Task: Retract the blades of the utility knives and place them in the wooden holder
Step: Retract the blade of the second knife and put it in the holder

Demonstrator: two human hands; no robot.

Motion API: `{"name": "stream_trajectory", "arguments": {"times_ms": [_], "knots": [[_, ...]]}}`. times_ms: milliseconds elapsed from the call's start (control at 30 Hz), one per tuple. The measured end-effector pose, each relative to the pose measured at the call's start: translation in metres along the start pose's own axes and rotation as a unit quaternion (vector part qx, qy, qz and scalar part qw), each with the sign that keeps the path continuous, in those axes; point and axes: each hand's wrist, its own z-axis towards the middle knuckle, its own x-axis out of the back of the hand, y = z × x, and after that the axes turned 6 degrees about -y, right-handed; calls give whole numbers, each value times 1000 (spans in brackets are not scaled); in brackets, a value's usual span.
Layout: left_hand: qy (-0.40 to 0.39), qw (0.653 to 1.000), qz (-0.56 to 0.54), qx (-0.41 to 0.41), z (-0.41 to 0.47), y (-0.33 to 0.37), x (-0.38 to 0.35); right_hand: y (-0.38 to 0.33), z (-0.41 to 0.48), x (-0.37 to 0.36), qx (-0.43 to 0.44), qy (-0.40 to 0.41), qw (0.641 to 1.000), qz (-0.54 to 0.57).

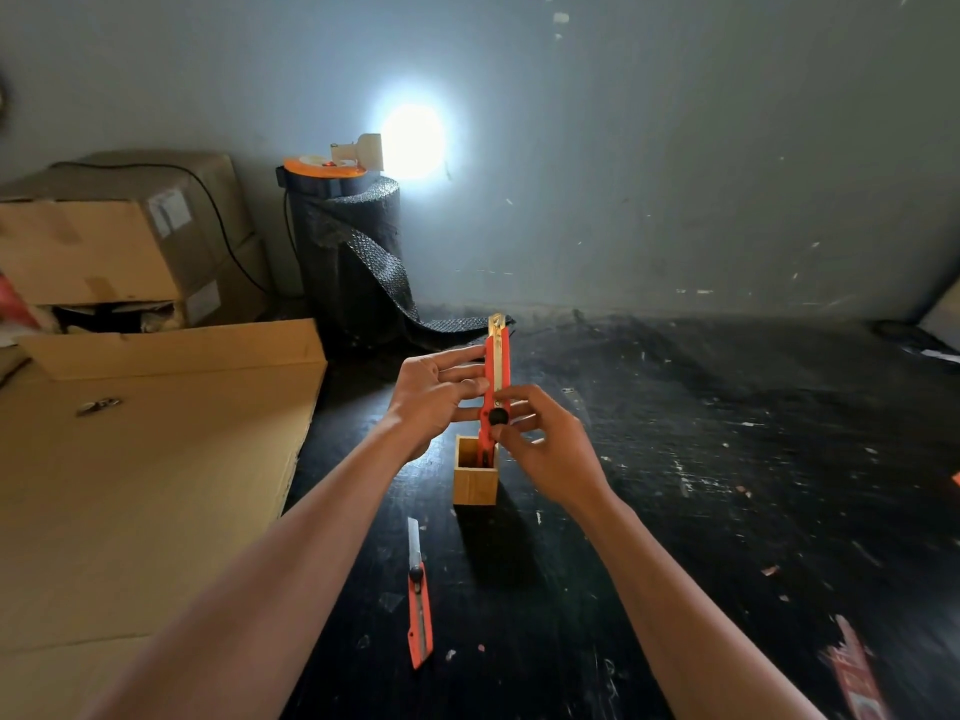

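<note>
I hold an orange utility knife [497, 371] upright above the wooden holder [475, 483], its lower end at the holder's mouth. My left hand [434, 394] steadies the knife's left side with spread fingers. My right hand [545, 439] pinches the knife at its black locking wheel. No blade shows past its metal tip. A second orange utility knife [420, 610] lies flat on the black table in front of the holder, with its blade extended toward the holder.
A large flat cardboard sheet [145, 459] covers the table's left side, with cardboard boxes [119, 241] behind it. A black bubble-wrap roll [353, 252] stands at the back under a bright lamp [413, 140]. Red scraps [857, 672] lie at the front right.
</note>
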Motion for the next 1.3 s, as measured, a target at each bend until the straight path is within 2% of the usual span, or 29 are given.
{"name": "stream_trajectory", "arguments": {"times_ms": [200, 700, 833, 1000, 1100, 1200, 1300], "knots": [[1, 1000, -10, 1, 3, -1, 0, 5, 3, 3, 15, -18, 999, -29], [-1, 999, -39, 20, 11, -15, -4, 20, 8, -9, 13, 36, 999, -17], [2, 999, -42, 20, 15, -24, 0, 27, 16, -11, 2, 14, 1000, -18], [-7, 997, -64, 37, 24, -43, 4, 33, 38, -10, -47, 2, 995, 85], [-18, 996, -71, 42, 32, -56, 2, 40, 57, -11, -21, -5, 995, 100], [26, 997, -59, 51, 46, -77, 4, 54, 78, -15, -33, -15, 994, 106], [90, 993, 34, 67, 61, -107, 12, 72, 98, -22, -65, -20, 995, 70]]}}
